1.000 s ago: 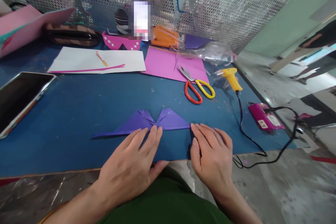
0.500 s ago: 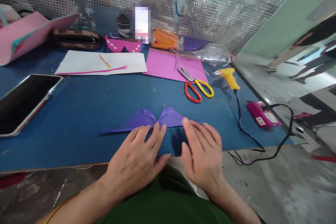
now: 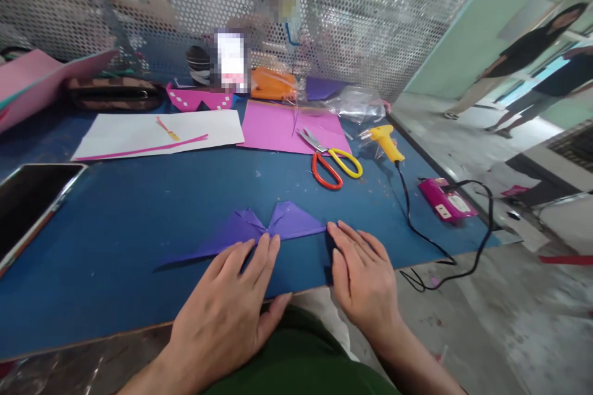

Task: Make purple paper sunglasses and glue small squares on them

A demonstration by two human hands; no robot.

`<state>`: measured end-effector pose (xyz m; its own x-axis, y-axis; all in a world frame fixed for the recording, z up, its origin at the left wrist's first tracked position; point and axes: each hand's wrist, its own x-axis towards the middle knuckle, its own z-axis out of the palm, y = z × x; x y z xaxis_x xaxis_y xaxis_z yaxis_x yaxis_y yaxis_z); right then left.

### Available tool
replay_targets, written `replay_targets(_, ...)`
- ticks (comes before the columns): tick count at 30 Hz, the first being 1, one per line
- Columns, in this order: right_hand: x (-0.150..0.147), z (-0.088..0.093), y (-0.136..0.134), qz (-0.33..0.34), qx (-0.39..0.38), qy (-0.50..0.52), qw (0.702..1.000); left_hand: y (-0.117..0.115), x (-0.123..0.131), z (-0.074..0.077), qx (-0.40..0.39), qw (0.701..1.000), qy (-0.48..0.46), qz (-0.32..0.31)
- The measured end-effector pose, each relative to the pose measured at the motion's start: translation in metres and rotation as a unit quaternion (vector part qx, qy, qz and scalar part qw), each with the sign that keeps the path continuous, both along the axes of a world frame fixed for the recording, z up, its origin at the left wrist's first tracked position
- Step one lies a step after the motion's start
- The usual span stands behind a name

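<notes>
A folded piece of purple paper (image 3: 296, 222) lies on the blue tabletop, with two raised peaks and a long thin point running out to the left. My left hand (image 3: 231, 290) rests on its near edge, fingers stretched out and pressing by the notch between the peaks. At the paper's right tip is my right hand (image 3: 364, 271), its fingertips touching the paper and the fingers extended with the thumb a little apart. The palms hide part of the table's front edge.
Scissors (image 3: 327, 166) with red and yellow handles lie partly on pink paper (image 3: 273, 126). A yellow glue gun (image 3: 388, 143) is wired to a magenta power strip (image 3: 447, 200). White paper (image 3: 139, 133), a phone (image 3: 32, 203) and pink paper glasses (image 3: 199, 97) sit leftward. Two people stand far right.
The view has shifted, so the table things appear further left and lower. My right hand has slid outward to the paper's right tip; my left hand stays pressed at the notch.
</notes>
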<state>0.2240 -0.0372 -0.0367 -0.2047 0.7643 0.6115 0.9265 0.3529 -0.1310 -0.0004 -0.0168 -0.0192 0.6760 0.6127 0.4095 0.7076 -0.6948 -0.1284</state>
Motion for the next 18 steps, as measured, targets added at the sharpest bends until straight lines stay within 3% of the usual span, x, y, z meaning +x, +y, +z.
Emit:
replay_targets(3,0.0,-0.001,-0.002,-0.037,0.016,-0.016,0.999,0.002,0.001,0.0,0.009,1.0,0.003,-0.001)
replay_targets(7,-0.024,0.007,-0.003,-0.083,-0.008,-0.028,0.996,0.004,0.001,-0.002,0.022,1.0,0.001,-0.005)
replay_targets(9,-0.038,0.008,-0.002,-0.035,-0.029,-0.03,0.999,0.004,0.0,-0.004,0.028,1.0,0.001,-0.012)
replay_targets(12,-0.052,0.002,0.001,0.09,-0.055,-0.039,0.994,0.004,-0.003,-0.008,0.029,0.999,-0.007,-0.024)
replay_targets(18,-0.053,-0.01,0.005,0.103,-0.051,-0.015,0.993,0.003,-0.016,-0.015,0.031,0.999,-0.028,-0.012)
